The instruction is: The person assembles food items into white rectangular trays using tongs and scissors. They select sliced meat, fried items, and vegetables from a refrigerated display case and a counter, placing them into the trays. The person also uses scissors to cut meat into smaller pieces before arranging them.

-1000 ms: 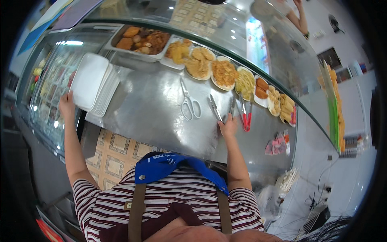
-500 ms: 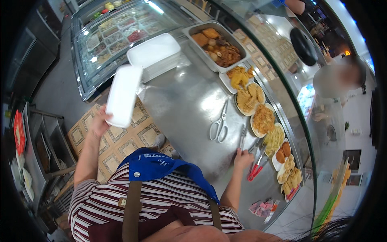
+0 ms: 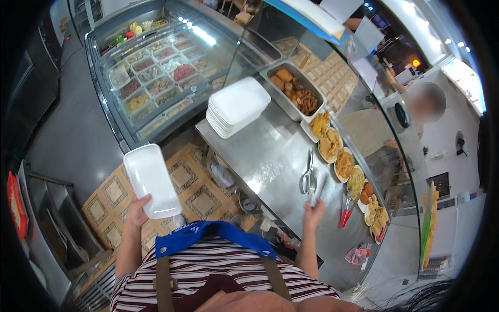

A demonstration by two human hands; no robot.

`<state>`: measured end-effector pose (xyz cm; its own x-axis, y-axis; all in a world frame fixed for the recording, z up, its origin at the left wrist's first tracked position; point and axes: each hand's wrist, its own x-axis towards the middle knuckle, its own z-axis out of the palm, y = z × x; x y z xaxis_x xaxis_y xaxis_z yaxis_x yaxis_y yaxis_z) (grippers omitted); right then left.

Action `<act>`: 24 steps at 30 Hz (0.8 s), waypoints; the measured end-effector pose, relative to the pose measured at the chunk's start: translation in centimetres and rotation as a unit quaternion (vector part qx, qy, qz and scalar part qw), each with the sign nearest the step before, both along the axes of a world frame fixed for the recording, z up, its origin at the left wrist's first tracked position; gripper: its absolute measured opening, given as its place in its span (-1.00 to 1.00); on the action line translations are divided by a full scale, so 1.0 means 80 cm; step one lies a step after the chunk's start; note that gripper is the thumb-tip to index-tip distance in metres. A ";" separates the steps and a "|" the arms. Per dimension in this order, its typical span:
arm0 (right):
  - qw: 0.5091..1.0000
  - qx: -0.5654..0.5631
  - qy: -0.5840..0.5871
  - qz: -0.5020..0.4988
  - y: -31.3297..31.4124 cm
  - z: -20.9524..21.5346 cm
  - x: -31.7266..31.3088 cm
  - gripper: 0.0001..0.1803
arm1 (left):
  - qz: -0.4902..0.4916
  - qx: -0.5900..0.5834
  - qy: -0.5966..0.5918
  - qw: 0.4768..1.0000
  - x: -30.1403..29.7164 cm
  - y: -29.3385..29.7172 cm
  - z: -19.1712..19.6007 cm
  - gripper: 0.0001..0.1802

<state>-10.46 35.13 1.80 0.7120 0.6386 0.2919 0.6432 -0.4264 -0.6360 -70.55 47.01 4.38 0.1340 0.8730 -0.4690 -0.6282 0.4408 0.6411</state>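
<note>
One white foam box (image 3: 152, 180), lifted off the stack (image 3: 237, 106), now sits gripped in my left hand (image 3: 136, 211); my right hand (image 3: 313, 209) closes on metal tongs (image 3: 318, 188).

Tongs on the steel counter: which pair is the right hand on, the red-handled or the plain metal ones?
The plain metal tongs, lying beside the scissors; the right hand grips their near end. The red-handled tongs lie untouched further right, by the food plates.

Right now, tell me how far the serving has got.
Done: one white foam tray is off the stack of white foam trays and in the left hand. In hand: the right hand grips metal tongs on the steel counter. Left: the tray carries no fried food.
</note>
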 end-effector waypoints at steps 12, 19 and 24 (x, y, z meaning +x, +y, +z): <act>0.985 0.013 -0.066 0.161 0.197 0.038 -0.289 -0.47 | 0.061 0.036 0.183 0.981 -0.232 0.093 0.013 -0.54; 0.868 0.266 0.413 -0.073 0.331 0.008 -0.311 -0.85 | 0.101 0.015 0.222 0.970 -0.319 0.073 0.048 -0.51; 0.900 0.096 0.426 0.013 0.271 0.006 -0.370 -0.80 | -0.073 0.070 0.186 0.977 -0.246 0.157 0.024 -0.55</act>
<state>-40.08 56.79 2.29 0.7155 0.6540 -0.2457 -0.1037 -0.2484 -0.9631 -90.21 59.57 6.32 0.1050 0.9165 -0.3860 -0.2764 0.3997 0.8740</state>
